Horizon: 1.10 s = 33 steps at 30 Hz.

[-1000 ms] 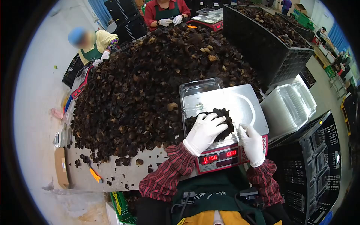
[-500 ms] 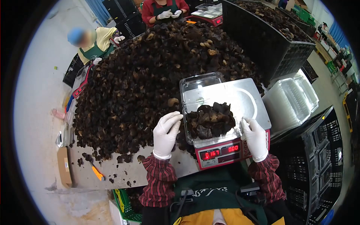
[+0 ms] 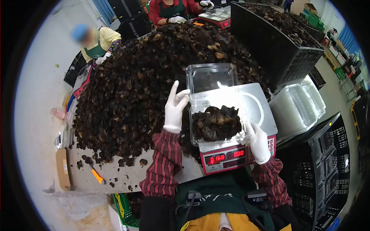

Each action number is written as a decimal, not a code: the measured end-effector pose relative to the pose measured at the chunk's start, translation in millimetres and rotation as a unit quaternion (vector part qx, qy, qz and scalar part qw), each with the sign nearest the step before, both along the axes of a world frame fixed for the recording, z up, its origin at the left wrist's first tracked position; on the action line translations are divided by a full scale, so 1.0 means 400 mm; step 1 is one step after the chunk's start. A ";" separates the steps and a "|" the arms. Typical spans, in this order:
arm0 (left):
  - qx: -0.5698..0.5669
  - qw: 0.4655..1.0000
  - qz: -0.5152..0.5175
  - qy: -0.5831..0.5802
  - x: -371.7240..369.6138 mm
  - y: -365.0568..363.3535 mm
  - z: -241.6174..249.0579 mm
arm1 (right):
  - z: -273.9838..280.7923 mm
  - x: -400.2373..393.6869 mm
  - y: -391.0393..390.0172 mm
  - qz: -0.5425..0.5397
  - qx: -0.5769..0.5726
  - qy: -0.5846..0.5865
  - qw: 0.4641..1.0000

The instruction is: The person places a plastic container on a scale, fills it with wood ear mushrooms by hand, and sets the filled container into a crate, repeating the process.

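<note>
A clear plastic clamshell box sits on the metal plate of a red digital scale, its display reading 0.168. Dark wood ear mushrooms fill the box. Its transparent lid stands raised at the far side, over the mushroom pile. My left hand, in a white glove, is beside the lid's left edge with its fingers apart and the index finger pointing up. At the box's right edge, my gloved right hand has its thumb and fingers closed on the rim.
A large heap of wood ear mushrooms covers the table. Stacked clear boxes stand right of the scale, near black crates. An orange-handled knife lies front left. Two co-workers work across the heap, one in a red sleeve.
My left hand has moved up and away from the box's left side, its fingers spreading. The lid stands more upright. My right hand has shifted slightly down, and the reading went from 0.167 to 0.168.
</note>
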<state>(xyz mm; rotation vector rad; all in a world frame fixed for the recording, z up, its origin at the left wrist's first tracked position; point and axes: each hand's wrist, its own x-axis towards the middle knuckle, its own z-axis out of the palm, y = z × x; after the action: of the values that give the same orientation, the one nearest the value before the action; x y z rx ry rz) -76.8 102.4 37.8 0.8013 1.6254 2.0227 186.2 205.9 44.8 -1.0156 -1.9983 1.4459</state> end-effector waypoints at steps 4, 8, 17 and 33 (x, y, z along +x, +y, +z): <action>0.015 0.969 -0.028 0.244 0.027 -0.121 0.017 | 0.025 0.020 0.013 -0.014 -0.133 0.028 0.991; -0.159 0.934 -0.011 0.318 0.139 -0.208 0.058 | 0.021 0.026 0.015 0.028 -0.181 0.072 0.981; -0.068 0.986 -0.050 -0.142 0.234 -0.226 0.006 | -0.020 0.009 -0.012 0.051 -0.154 0.023 0.986; -0.136 0.989 0.061 0.021 0.252 -0.294 -0.046 | 0.326 0.515 0.079 -0.218 0.156 0.160 0.950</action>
<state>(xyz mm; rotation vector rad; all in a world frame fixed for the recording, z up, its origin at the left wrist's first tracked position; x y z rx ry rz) 23.9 -15.3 19.2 0.6624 1.9645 1.8177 392.2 237.4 175.3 -0.9362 -1.5773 0.9513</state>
